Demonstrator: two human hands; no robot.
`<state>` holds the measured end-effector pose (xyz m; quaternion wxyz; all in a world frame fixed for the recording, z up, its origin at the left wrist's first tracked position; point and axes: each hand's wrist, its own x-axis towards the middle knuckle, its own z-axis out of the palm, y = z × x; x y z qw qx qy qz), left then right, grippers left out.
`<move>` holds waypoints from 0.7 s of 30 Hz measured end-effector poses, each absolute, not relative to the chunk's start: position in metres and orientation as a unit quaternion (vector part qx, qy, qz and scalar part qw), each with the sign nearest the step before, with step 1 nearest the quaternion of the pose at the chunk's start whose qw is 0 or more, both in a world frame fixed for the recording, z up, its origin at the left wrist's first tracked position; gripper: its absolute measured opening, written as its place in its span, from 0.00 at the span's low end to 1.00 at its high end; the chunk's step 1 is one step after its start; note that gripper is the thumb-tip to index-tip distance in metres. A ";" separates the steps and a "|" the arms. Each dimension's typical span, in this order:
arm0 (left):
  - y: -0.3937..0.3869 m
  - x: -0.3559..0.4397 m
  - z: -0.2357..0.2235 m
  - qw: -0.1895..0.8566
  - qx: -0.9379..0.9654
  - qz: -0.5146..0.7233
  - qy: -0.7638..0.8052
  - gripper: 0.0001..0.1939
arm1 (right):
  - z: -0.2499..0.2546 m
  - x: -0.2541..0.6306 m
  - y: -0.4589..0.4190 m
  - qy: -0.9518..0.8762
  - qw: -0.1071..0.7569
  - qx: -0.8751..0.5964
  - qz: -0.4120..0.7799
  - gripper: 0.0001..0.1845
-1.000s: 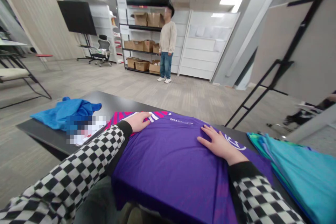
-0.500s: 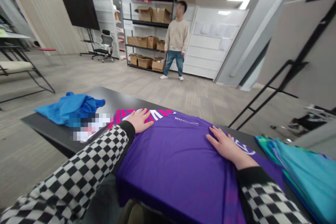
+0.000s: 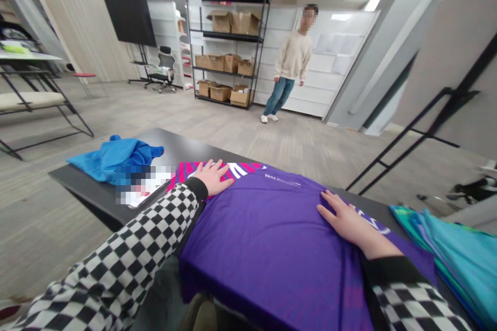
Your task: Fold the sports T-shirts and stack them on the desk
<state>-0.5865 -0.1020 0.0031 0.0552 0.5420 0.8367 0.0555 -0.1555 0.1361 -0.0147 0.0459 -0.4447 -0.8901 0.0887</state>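
A purple shirt [image 3: 267,238] lies spread on a dark table [image 3: 97,194] in front of me. My left hand [image 3: 213,176] rests flat, fingers spread, on the shirt's far left edge where pink and white stripes show. Flat on the shirt's far right part lies my right hand [image 3: 347,220], fingers stretched out. Both arms wear black-and-white checked sleeves. Neither hand holds anything.
A crumpled blue garment [image 3: 116,156] lies at the table's left end. A stack of teal shirts [image 3: 454,258] sits at the right. Beyond the table a person [image 3: 291,62] in a cream sweater walks before a shelf [image 3: 227,46] of cardboard boxes. A black frame stand [image 3: 430,119] leans at right.
Both hands stay flat on the purple shirt, hardly shifting. The person in the background has walked to the right, away from the shelf. My view has turned slightly left.
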 end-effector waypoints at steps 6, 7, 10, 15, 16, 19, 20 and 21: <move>-0.103 -0.589 0.004 0.027 0.509 0.048 0.859 0.54 | -0.010 -0.157 0.132 -0.890 0.039 -0.445 0.090 0.41; -0.103 -0.589 0.004 0.022 0.505 0.046 0.861 0.53 | -0.010 -0.157 0.132 -0.890 0.041 -0.445 0.090 0.40; -0.103 -0.590 0.004 0.038 0.486 0.036 0.872 0.50 | -0.012 -0.156 0.134 -0.890 0.046 -0.443 0.091 0.40; -0.104 -0.589 0.006 0.059 0.457 0.036 0.887 0.54 | -0.016 -0.155 0.136 -0.891 0.052 -0.441 0.099 0.42; -0.104 -0.589 0.007 0.056 0.459 0.041 0.886 0.54 | -0.017 -0.155 0.137 -0.890 0.057 -0.441 0.100 0.42; -0.106 -0.589 0.009 0.022 0.488 0.061 0.870 0.51 | -0.016 -0.153 0.139 -0.889 0.081 -0.441 0.094 0.41; -0.105 -0.589 0.010 0.011 0.508 0.068 0.859 0.49 | -0.015 -0.152 0.140 -0.887 0.093 -0.443 0.089 0.41; -0.105 -0.588 0.010 0.008 0.529 0.072 0.845 0.47 | -0.014 -0.152 0.140 -0.885 0.102 -0.446 0.085 0.41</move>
